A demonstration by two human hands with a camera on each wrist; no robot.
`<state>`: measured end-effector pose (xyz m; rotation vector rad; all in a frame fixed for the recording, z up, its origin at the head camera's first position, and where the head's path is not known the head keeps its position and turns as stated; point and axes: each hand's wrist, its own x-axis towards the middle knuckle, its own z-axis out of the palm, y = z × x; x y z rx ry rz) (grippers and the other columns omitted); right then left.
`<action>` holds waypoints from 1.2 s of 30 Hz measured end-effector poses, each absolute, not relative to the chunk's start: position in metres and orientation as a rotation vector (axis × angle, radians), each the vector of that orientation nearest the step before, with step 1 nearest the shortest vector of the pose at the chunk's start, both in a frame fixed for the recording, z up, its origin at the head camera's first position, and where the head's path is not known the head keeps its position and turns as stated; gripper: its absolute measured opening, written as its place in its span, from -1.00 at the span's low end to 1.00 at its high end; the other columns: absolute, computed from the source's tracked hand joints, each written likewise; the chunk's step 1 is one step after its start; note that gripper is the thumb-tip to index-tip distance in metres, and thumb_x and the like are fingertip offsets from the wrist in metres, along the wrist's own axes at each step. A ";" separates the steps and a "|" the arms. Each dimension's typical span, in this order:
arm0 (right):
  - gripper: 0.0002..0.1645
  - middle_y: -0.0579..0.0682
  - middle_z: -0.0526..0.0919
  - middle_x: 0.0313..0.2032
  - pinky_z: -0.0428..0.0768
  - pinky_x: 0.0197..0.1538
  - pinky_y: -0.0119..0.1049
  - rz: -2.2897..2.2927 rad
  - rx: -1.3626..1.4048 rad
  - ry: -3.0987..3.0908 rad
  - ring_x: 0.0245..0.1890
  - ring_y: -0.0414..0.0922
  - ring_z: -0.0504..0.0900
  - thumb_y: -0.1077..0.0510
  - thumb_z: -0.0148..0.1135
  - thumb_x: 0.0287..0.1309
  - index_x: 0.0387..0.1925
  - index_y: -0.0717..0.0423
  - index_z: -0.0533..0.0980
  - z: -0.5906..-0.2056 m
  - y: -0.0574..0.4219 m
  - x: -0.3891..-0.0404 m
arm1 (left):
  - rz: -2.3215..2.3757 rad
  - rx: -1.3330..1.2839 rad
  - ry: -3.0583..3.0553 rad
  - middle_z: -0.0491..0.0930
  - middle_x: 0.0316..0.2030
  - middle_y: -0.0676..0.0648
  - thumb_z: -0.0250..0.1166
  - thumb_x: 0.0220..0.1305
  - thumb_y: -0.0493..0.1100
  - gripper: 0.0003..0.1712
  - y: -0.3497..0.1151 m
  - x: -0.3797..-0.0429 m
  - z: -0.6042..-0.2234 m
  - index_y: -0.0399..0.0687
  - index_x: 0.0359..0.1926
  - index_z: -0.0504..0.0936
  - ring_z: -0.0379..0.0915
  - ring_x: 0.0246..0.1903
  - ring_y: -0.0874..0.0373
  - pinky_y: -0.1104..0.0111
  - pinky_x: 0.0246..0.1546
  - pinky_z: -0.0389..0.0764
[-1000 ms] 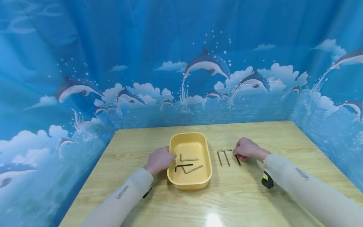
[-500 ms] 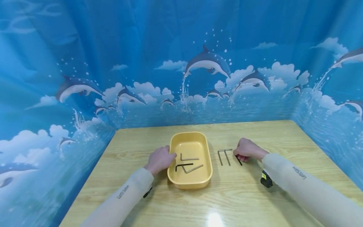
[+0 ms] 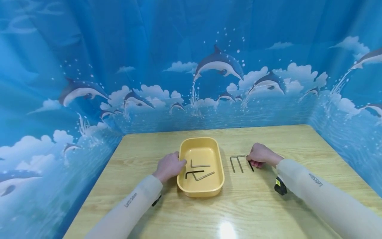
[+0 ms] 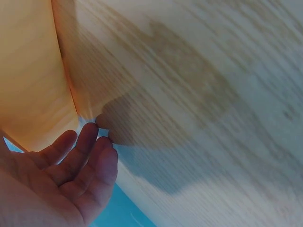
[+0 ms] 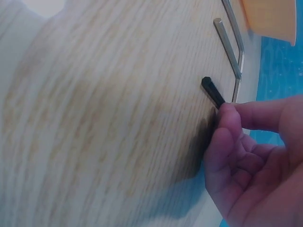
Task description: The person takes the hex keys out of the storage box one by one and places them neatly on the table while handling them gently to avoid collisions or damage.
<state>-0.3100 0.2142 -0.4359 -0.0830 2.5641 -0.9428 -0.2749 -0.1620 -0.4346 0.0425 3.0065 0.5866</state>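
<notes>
My left hand (image 3: 170, 166) grips the left rim of a yellow plastic tray (image 3: 221, 179), thumb over the edge and fingers along the outer wall. In the tray lie a silver hex key (image 3: 200, 166), a black hex key (image 3: 195, 172) and another silver hex key (image 3: 206, 176). To the tray's right, two silver hex keys (image 3: 232, 165) lie side by side on the table, long arms toward me. Just right of them, my right hand (image 3: 260, 154) pinches a black hex key (image 5: 213, 90) between thumb and fingertips; its short end is hidden by the fingers.
The wooden table (image 3: 191, 215) ends at the back against a blue curtain (image 3: 167, 83) printed with dolphins, which also hangs along both sides. A black wrist strap with a yellow patch (image 3: 280, 186) hangs under the right sleeve.
The head view has shifted slightly. The right hand stays at the black hex key, whose angle alters only a little. The left hand and tray keep their place.
</notes>
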 end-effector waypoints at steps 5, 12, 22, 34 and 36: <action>-0.63 -0.01 0.57 -0.73 0.49 -0.60 -0.35 -0.943 -0.068 2.558 -0.75 -0.21 0.46 0.23 0.14 0.28 -0.63 0.23 0.62 -0.436 0.215 -0.312 | 0.589 0.014 2.992 0.65 0.04 -0.23 0.12 0.37 0.15 -0.34 -0.161 -0.275 -0.433 -0.22 0.28 0.49 0.61 -0.05 -0.08 0.02 0.01 0.59; -0.63 -0.01 0.57 -0.72 0.52 -0.59 -0.36 -0.965 -0.042 2.561 -0.75 -0.21 0.47 0.22 0.15 0.30 -0.62 0.24 0.63 -0.435 0.216 -0.314 | 0.600 0.032 2.993 0.66 -0.04 -0.21 0.11 0.37 0.14 -0.36 -0.159 -0.276 -0.430 -0.25 0.25 0.51 0.59 -0.17 -0.03 0.06 -0.07 0.60; -0.63 -0.04 0.56 -0.75 0.55 -0.59 -0.34 -0.975 -0.073 2.544 -0.76 -0.22 0.48 0.23 0.15 0.25 -0.66 0.23 0.62 -0.436 0.218 -0.313 | 0.567 0.031 3.003 0.65 0.04 -0.24 0.10 0.36 0.17 -0.35 -0.160 -0.275 -0.434 -0.22 0.24 0.52 0.60 -0.01 -0.14 -0.01 0.00 0.58; -0.54 -0.04 0.55 -0.76 0.56 -0.53 -0.26 -0.782 -0.222 2.651 -0.75 -0.19 0.47 0.11 0.11 0.28 -0.71 0.17 0.59 -0.416 0.210 -0.310 | 0.594 0.051 3.010 0.68 -0.04 -0.19 0.11 0.37 0.17 -0.40 -0.163 -0.276 -0.435 -0.18 0.19 0.56 0.62 -0.11 -0.07 0.05 -0.06 0.60; -0.51 -0.05 0.51 -0.78 0.54 -0.52 -0.24 -0.717 -0.290 2.690 -0.77 -0.19 0.42 0.10 0.09 0.30 -0.75 0.14 0.54 -0.405 0.203 -0.309 | 0.593 0.064 3.014 0.68 -0.08 -0.18 0.10 0.37 0.16 -0.42 -0.165 -0.276 -0.436 -0.18 0.16 0.57 0.61 -0.14 -0.06 0.06 -0.09 0.60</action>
